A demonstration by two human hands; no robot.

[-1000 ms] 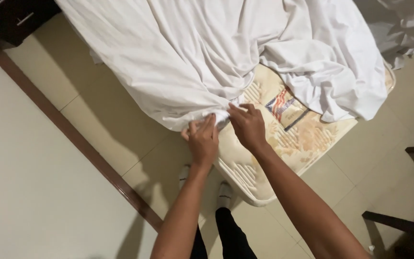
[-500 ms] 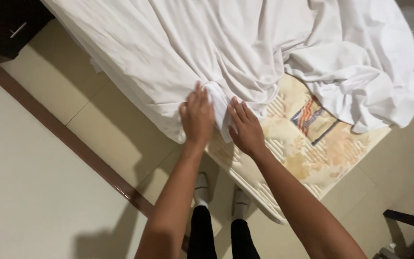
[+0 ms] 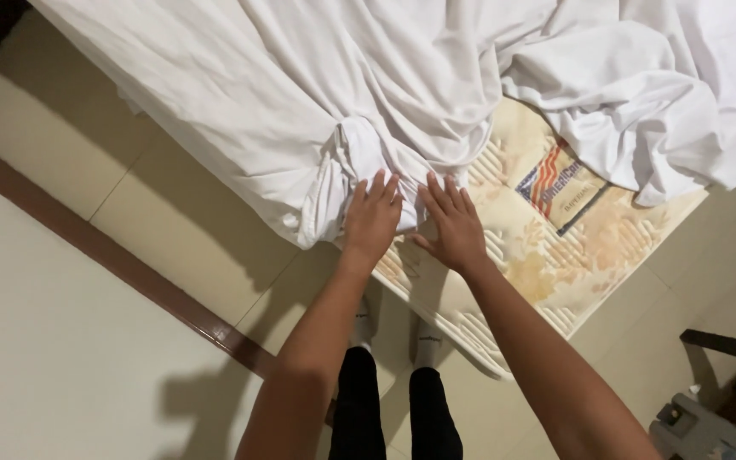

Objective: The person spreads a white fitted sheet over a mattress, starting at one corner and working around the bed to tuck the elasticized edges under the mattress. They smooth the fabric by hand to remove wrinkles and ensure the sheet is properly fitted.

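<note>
Pressing flat, both hands rest open-fingered on the white sheet (image 3: 317, 94) at the mattress (image 3: 555, 255) corner. Left hand (image 3: 371, 223) lies nearer the bunched fold, just beyond its fingers; right hand (image 3: 451, 226) sits beside.

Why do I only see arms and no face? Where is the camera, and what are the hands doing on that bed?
The camera sits on the person's head and looks down, so you see what that person sees: two bare arms, and below them black trousers and white socks on a tiled floor. There is only this one view.

The left hand and the right hand lie flat, fingers spread, near the corner of a mattress. The mattress is cream-coloured with a quilted pattern and a striped label. A crumpled white sheet covers most of it but leaves that corner bare. The left hand presses on the bunched edge of the sheet; the right hand's fingertips touch the sheet too. Neither hand grips anything.
</note>
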